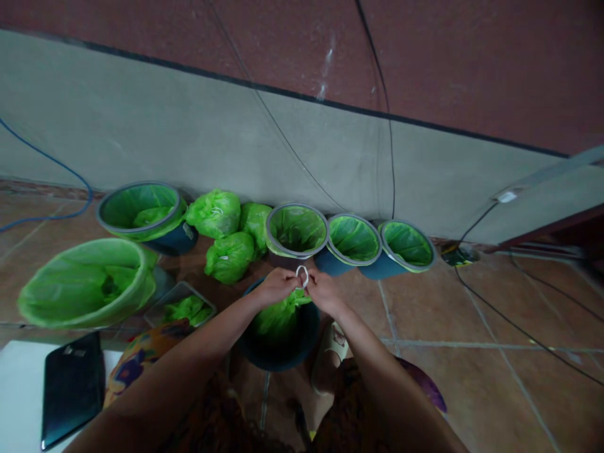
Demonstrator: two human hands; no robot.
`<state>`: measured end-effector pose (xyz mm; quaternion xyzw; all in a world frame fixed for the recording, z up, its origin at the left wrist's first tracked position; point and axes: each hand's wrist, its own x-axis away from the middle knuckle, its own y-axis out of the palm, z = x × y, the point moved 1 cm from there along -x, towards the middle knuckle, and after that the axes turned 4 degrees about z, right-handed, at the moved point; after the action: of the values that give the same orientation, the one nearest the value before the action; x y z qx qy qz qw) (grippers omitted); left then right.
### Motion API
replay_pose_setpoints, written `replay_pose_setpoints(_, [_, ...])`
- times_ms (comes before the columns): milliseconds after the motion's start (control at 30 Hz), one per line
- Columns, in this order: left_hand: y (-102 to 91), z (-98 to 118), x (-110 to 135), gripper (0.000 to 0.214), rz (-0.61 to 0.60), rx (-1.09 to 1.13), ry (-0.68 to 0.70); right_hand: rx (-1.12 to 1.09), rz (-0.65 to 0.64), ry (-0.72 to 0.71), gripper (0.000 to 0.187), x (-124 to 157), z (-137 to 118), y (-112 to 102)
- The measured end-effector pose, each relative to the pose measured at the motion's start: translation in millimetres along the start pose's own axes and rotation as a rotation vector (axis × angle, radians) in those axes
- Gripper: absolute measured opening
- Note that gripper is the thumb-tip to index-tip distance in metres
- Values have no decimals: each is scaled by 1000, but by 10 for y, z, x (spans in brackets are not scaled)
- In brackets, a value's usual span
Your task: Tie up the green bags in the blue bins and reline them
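Both of my hands are close together over a dark blue bin [283,360] on the floor between my feet. A green plastic bag [278,321] stands in that bin, its top gathered up toward my hands. My left hand [277,287] is closed at the left side of a white tie [302,272], which forms a small loop above the bag's neck. From the other side, my right hand [324,292] pinches the same tie. My fingertips partly hide the tie's lower part and the bag's neck.
Three lined bins [296,257] stand along the wall. Left of them lie tied green bags [229,257], then a lined bin [172,242] and a large basket [85,324] with a green liner. A tray [210,313] holds green plastic. Black cables [500,314] cross the tiles at right.
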<state>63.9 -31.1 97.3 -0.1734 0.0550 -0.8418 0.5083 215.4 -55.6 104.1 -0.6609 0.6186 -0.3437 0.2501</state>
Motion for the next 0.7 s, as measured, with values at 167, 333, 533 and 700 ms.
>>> replay_pose_setpoints(167, [10,-32,-33,22,62,111,-106,-3,42,-18,23,-22,36,-40])
replay_pose_setpoints(333, [59,-10,-24,25,-77,-36,13,-34,81,66,22,-22,3,-37])
replay_pose_setpoints(533, [128,-1,40,9,-116,-209,256,-82,154,183,22,35,-90,53])
replay_pose_setpoints(700, [143,-44,52,18,50,-268,269,-374,165,159,18,-18,-27,86])
